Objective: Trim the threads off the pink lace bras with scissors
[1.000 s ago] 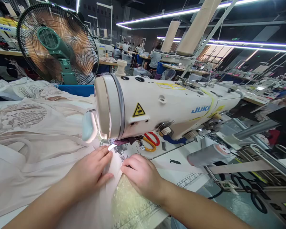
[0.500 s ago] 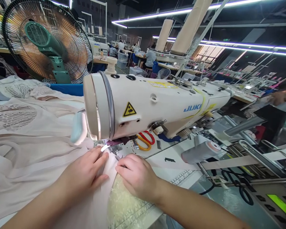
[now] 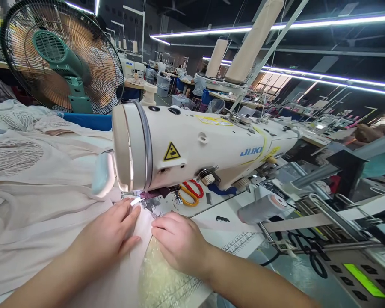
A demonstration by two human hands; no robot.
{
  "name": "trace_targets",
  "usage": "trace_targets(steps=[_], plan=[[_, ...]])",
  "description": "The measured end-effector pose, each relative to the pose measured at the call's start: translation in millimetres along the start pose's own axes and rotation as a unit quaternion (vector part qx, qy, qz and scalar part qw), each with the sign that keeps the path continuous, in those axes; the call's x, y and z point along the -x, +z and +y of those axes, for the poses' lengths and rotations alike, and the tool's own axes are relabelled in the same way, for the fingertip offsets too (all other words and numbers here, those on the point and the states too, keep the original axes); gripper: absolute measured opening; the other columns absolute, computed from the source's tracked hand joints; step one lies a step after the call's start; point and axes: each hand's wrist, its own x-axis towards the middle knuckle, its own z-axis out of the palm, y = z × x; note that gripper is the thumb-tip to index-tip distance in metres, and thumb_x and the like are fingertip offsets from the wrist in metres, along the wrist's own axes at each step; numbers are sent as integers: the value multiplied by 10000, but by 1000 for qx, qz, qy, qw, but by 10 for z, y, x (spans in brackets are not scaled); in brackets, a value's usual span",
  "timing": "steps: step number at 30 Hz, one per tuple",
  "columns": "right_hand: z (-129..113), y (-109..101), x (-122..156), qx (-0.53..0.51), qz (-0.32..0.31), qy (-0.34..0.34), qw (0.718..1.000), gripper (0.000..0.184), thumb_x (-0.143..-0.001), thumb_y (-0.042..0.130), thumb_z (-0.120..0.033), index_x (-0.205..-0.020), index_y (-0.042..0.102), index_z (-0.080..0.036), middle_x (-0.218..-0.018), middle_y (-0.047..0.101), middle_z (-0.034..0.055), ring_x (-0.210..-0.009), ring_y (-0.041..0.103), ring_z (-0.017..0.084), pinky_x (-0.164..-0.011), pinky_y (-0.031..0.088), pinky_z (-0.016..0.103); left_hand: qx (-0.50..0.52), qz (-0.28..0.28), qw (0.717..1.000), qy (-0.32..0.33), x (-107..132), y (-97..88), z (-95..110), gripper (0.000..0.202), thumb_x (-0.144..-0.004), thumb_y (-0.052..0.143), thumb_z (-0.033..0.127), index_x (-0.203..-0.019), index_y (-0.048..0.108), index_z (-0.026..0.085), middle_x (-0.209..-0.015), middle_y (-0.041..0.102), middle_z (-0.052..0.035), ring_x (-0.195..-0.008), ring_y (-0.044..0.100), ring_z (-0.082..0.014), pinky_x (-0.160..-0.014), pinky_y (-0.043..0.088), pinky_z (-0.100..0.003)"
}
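A cream JUKI sewing machine [image 3: 195, 145] fills the middle of the view. My left hand [image 3: 107, 235] lies flat, fingers stretched, on pale pink fabric [image 3: 45, 201] just in front of the needle area. Beside it, my right hand [image 3: 178, 241] is curled, its fingertips pressing the fabric's edge near the presser foot [image 3: 147, 197]. What the right fingers pinch is hidden under the hand. A strip of the pink fabric [image 3: 137, 239] runs between both hands toward the needle.
Red and orange scissors [image 3: 190, 192] lie behind the machine arm. A green fan [image 3: 60, 55] stands at the back left. A grey thread cone [image 3: 259, 209] lies to the right, and tall cream cones [image 3: 250, 42] rise behind. Other workers sit far back.
The view has drifted slightly right and down, so everything sits a little further left. Both hands keep their places on the fabric by the needle.
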Motion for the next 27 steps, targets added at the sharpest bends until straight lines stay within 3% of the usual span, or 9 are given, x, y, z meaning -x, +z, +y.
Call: trace_targets(steps=[7, 11, 17, 22, 27], plan=[[7, -21, -10, -4, 3, -6, 1000, 192, -736, 523, -135, -889, 637, -162, -935, 694, 18, -751, 483, 188, -647, 467, 311, -3, 33, 999, -1, 38, 74, -12, 476, -900, 442, 369, -1225, 587, 54, -1208, 610, -249, -1106, 591, -354, -828, 551, -455], [18, -3, -12, -18, 7, -10, 1000, 201, -739, 544, -136, -912, 637, -175, -978, 699, -10, -909, 508, 219, -782, 458, 355, 11, 33, 999, -16, 82, 100, -7, 457, -907, 433, 363, -1230, 566, 69, -1221, 591, -232, -1131, 559, -344, -860, 523, -450], [39, -3, -5, -27, -23, -14, 999, 223, -765, 549, -168, -970, 635, -190, -1039, 695, 6, -1108, 476, 249, -936, 407, 398, 7, 38, 999, -5, 24, -58, 64, 325, -876, 474, 232, -1117, 617, 66, -1173, 615, -219, -1077, 582, -335, -850, 519, -441], [35, -14, 10, -30, -40, -14, 999, 216, -777, 553, -179, -973, 642, -191, -1016, 696, 29, -1120, 485, 242, -954, 405, 395, 41, -57, 997, -27, 14, -266, 257, 295, -836, 475, 138, -1074, 649, 118, -1067, 680, -150, -902, 661, -252, -725, 564, -353], [23, -37, 12, -49, -35, -14, 998, 187, -795, 541, -164, -947, 649, -183, -994, 703, 27, -1109, 506, 250, -940, 412, 394, -9, -60, 996, -67, 108, -312, 420, 432, -832, 542, 256, -1232, 585, 99, -1115, 675, -186, -1034, 620, -357, -861, 507, -508]])
